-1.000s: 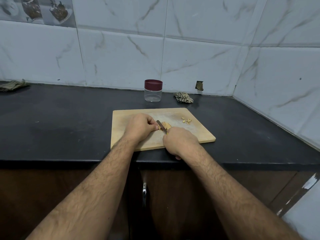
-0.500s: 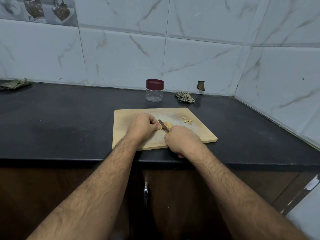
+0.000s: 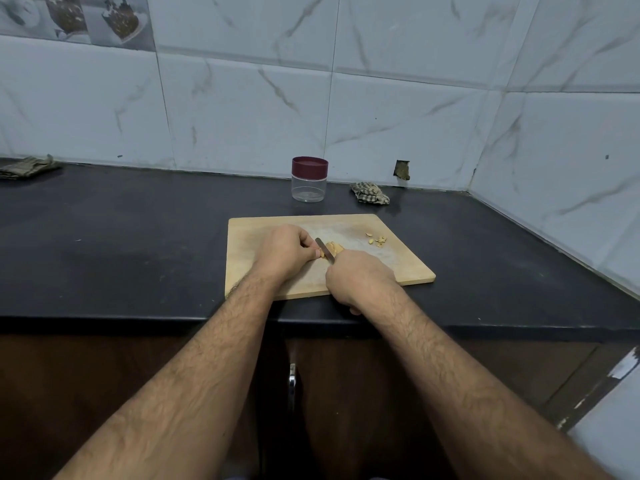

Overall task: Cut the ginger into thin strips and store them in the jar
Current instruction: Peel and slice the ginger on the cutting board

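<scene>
A pale piece of ginger (image 3: 334,248) lies in the middle of the wooden cutting board (image 3: 408,268). My left hand (image 3: 285,252) pinches its left end with curled fingertips. My right hand (image 3: 360,280) grips a small knife (image 3: 325,249), whose blade lies across the ginger, tip pointing away from me. The handle is hidden inside my fist. Several cut ginger bits (image 3: 377,240) lie at the board's far right. A clear jar (image 3: 309,180) with a maroon lid stands closed behind the board, near the wall.
The board sits on a black counter (image 3: 138,237) in a tiled corner. A crumpled checked cloth (image 3: 370,194) lies right of the jar, and another cloth (image 3: 27,167) at the far left. The counter's front edge runs just under my right hand.
My hands and the knife stay at the ginger with only slight shifts; the view has drifted a little. The jar and the cut bits have not moved.
</scene>
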A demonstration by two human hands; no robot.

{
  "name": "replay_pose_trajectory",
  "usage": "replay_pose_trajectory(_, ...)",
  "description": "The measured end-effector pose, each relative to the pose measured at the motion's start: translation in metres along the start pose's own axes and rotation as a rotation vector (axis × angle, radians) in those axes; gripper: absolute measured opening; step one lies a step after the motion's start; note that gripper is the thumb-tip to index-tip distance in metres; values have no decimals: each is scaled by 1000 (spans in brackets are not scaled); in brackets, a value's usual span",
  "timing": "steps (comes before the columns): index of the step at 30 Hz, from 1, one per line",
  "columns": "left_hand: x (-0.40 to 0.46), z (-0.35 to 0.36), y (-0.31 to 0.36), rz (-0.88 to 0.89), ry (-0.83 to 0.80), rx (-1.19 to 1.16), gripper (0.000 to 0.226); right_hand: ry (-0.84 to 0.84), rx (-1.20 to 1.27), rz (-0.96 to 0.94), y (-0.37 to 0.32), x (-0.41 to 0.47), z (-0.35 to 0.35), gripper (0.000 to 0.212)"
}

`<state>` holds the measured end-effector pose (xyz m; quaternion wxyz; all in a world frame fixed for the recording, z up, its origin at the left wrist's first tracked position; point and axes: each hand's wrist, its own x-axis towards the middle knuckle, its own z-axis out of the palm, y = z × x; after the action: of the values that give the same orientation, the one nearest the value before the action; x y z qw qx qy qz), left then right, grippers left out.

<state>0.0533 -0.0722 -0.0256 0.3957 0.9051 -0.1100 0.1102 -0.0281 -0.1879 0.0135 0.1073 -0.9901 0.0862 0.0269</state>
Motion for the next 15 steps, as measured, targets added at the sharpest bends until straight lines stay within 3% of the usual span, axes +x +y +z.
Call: replay_pose_trajectory(15, 1, 0, -2, 24, -4, 19, 17, -48, -18, 18, -8, 1, -7, 23)
